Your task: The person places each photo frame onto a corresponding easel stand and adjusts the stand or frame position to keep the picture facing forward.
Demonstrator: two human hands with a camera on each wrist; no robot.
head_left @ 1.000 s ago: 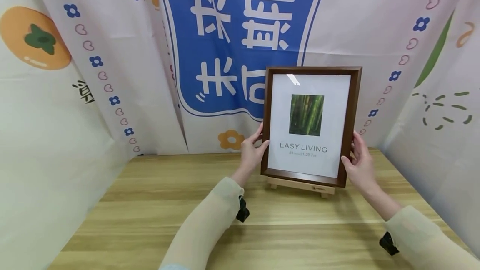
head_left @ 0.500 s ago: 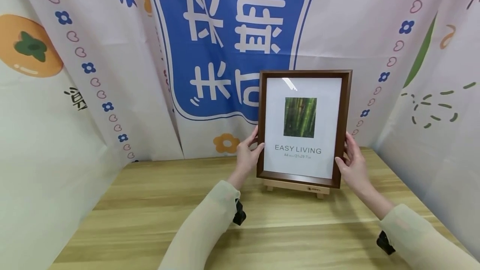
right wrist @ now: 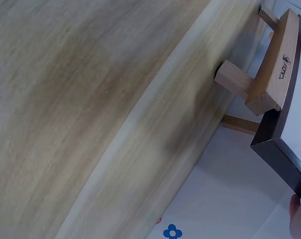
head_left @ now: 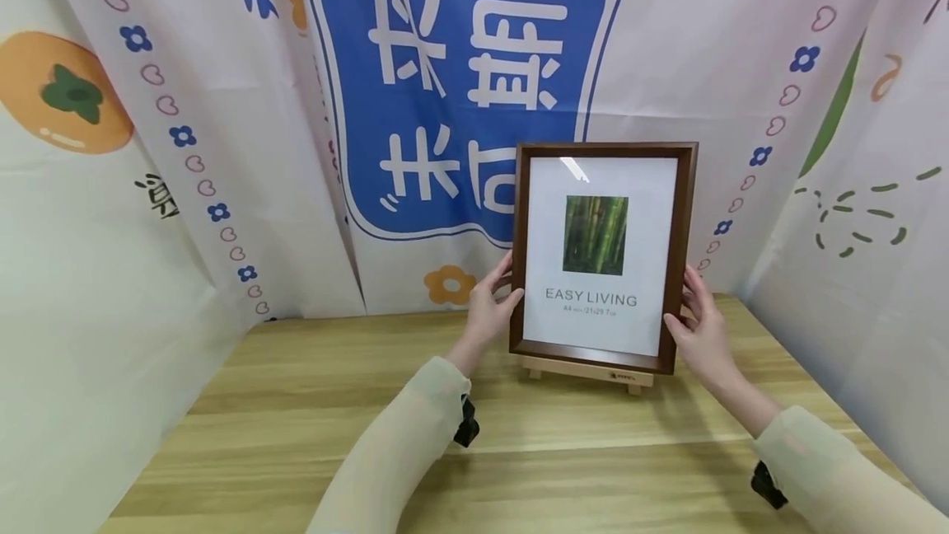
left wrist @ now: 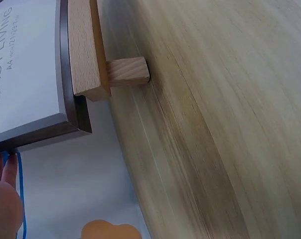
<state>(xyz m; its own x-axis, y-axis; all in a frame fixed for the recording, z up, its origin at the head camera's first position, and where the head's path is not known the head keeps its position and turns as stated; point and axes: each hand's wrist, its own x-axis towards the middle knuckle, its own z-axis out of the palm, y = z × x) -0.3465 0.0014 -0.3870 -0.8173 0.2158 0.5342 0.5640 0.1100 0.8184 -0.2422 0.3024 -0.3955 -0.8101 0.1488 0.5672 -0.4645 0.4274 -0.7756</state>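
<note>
A brown picture frame point(head_left: 522, 221) with a white "EASY LIVING" insert and a bamboo picture stands upright, leaning slightly back. Its bottom edge sits along the front ledge of a small wooden easel point(head_left: 586, 368), whose short feet stand on the table. My left hand point(head_left: 489, 311) grips the frame's left side low down, thumb at the front edge. On the opposite side my right hand point(head_left: 700, 332) holds it at a similar height, thumb also in front. In the left wrist view, fingertips point(left wrist: 10, 167) touch the frame's side. Most of the easel is hidden behind the frame.
The wood-grain table point(head_left: 334, 402) reaches back to a white cloth backdrop point(head_left: 667, 39) with a blue lettered panel point(head_left: 356, 105). Printed cloth sides rise at left and right. A black wrist device point(head_left: 467, 423) shows below the left sleeve, another point(head_left: 768, 486) below the right.
The head view has shifted slightly, so the whole scene sits a little lower and further left. Frame, easel and both hands keep the same places relative to one another.
</note>
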